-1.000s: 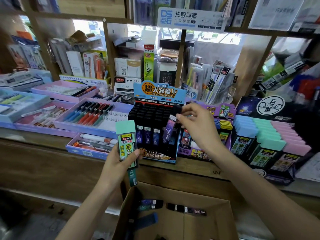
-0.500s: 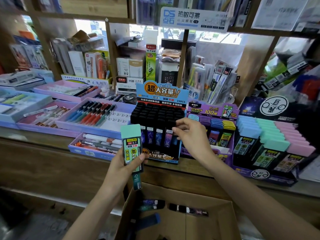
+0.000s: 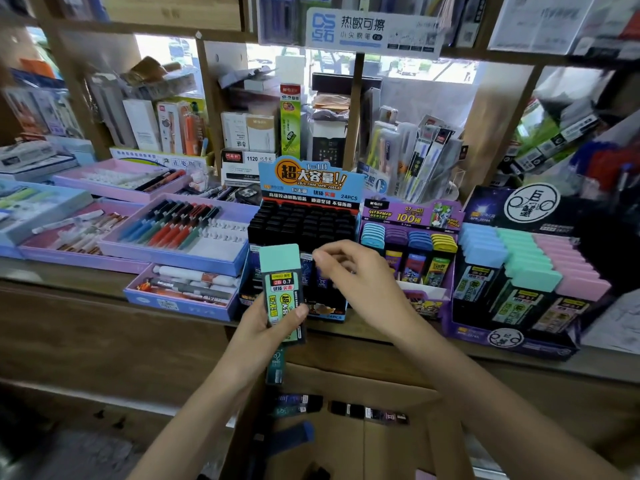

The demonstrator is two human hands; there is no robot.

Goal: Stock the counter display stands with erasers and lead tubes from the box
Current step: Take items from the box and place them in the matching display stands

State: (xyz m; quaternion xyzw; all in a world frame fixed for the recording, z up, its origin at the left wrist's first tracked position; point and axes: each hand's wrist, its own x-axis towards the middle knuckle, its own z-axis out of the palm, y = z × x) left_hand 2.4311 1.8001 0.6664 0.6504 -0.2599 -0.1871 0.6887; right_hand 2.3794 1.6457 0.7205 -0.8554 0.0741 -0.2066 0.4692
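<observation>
Since half a second ago the right hand (image 3: 360, 275) has drawn back from the black display stand (image 3: 304, 220) at the counter's (image 3: 69, 277) front edge. Its grip is curled, and I cannot tell if it holds anything. The left hand's (image 3: 266, 327) grip stays clamped on the mint-capped lead tube (image 3: 282, 289), held upright, cap up, above the box (image 3: 388, 455).

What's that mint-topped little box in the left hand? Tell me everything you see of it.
It is a flat, rectangular lead case, plastic by its look: plain mint-green cap, dark body with a mint label printed 2B 0.7 plus Chinese characters. It stands nearly upright in the air before the black lead-tube display stand. The left hand grips its lower half, thumb across the front. A thinner green tube pokes out beneath the hand.
</observation>
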